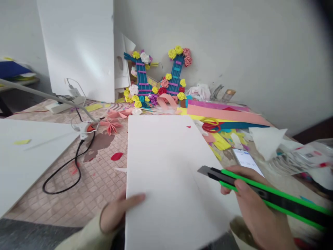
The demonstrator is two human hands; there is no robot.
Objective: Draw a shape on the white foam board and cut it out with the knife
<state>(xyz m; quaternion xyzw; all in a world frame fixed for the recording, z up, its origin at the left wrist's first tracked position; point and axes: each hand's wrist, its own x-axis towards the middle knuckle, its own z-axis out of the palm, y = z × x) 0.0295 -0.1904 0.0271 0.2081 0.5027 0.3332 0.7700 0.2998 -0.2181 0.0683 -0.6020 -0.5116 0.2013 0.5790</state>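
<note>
In my right hand [256,205] is a green and black snap-off utility knife [241,182], its blade [204,170] out and pointing left above the board. A white foam board [158,152] lies lengthwise in front of me, its near end reaching past the table edge. My left hand [121,210] grips the board's left edge, thumb flat on top and the other fingers hidden beneath or behind the edge. Near the board's far right corner sits a small red scrap [188,127]. A faint line shows on the board below the blade.
Paper-flower-covered blue pieces [174,74] stand against the wall. Right of the board lie scissors [212,125], coloured paper strips [223,114], a phone [247,161] and a plastic bag [299,158]. Leftward are a glue gun [87,129], its looping black cable [75,166] and another white board [33,152].
</note>
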